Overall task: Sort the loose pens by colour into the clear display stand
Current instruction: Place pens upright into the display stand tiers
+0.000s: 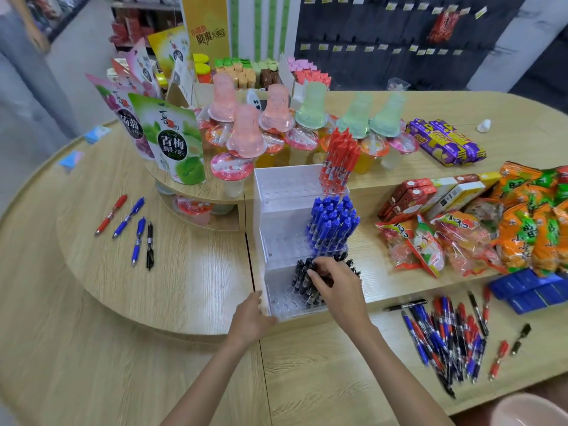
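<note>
From the head view, we are in the middle of the sort. The stand (285, 179) sits on the raised middle part of the table (153, 302), with three stepped rows. Red pens (339, 158) are at the back, blue pens (332, 219) in the middle and black pens (302, 278) at the front, each bunched to the right of its row.

Our left hand (250, 318) grips the stand's near left corner, thumb on the side wall and fingers curled round the front. Our right hand (335, 287) is down in the front row, fingers and thumb closed tight on the tops of the black pens. It looks as though it is seating one in its hole.

Much is left to do. A mixed pile of pens (445, 336) lies on the table to our right, and four more pens (132, 229) lie well apart on the left. Next we judge we should let go, reach to the pile, pick one pen and match its colour to a row.

The table is pale wood in two levels. Jelly cups (246, 133), drink pouches (172, 139) and snack packets (522, 216) crowd round behind and beside the stand. Shop shelves stand beyond.
</note>
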